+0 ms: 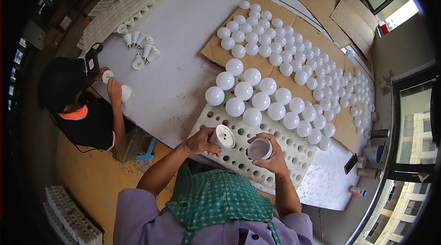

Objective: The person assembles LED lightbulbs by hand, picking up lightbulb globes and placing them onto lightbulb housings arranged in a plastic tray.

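Note:
My left hand (pixel 198 142) is closed around an LED bulb base, its round white LED board (pixel 225 135) tilted up toward me with a dark spot at the center. In my right hand (pixel 277 157) is a white bulb cover (pixel 260 149), its open rim facing up toward me. The two parts are apart, both held above a foam tray (pixel 298 155) full of round holes. Rows of round white bulb covers (pixel 251 117) sit in the tray's far part, just beyond my hands.
More bulb covers stand on cardboard (pixel 213 50) across the table (pixel 179 29). At left, a co-worker (pixel 87 107) holds a bulb base near several loose bulb bases (pixel 149 52). A phone (pixel 350 163) and a small bottle (pixel 357 191) are at the right edge.

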Demonstrator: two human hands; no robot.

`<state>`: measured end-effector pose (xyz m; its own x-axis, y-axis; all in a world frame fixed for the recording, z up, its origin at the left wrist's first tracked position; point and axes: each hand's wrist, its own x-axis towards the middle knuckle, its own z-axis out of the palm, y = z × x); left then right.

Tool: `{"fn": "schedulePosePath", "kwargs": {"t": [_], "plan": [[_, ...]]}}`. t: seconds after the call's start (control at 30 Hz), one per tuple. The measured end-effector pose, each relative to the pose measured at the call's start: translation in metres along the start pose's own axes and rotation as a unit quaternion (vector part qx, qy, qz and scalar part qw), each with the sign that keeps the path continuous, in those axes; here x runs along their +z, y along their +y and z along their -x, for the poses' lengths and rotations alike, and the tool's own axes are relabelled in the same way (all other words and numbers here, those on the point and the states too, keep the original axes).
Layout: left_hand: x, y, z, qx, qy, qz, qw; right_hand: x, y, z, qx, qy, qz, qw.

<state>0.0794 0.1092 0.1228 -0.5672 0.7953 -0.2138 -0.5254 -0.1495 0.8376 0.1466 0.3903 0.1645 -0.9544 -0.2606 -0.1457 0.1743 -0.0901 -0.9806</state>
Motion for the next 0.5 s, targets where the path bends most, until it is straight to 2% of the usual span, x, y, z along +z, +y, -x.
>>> {"fn": "schedulePosePath", "kwargs": {"t": [0.03,0.1,0.2,0.23,0.3,0.5], "plan": [[0.017,0.011,-0.002,-0.012,0.002,-0.041,0.999,0.001,-0.002,0.002,0.007,-0.016,0.058,0.998],[0.026,0.017,-0.009,-0.07,-0.034,-0.108,0.991,0.005,-0.008,0.005,0.018,-0.022,0.073,0.997],[0.034,0.013,-0.016,-0.062,-0.065,-0.155,0.984,0.006,-0.013,0.008,-0.011,-0.04,0.17,0.985],[0.034,0.01,-0.017,-0.063,-0.066,-0.155,0.984,0.006,-0.014,0.009,-0.01,-0.038,0.169,0.985],[0.035,0.009,-0.018,-0.06,-0.073,-0.257,0.962,0.007,-0.017,0.011,-0.009,-0.058,0.187,0.981],[0.047,0.024,-0.019,-0.081,-0.067,-0.311,0.945,0.014,-0.02,0.01,-0.005,-0.087,0.26,0.962]]}}
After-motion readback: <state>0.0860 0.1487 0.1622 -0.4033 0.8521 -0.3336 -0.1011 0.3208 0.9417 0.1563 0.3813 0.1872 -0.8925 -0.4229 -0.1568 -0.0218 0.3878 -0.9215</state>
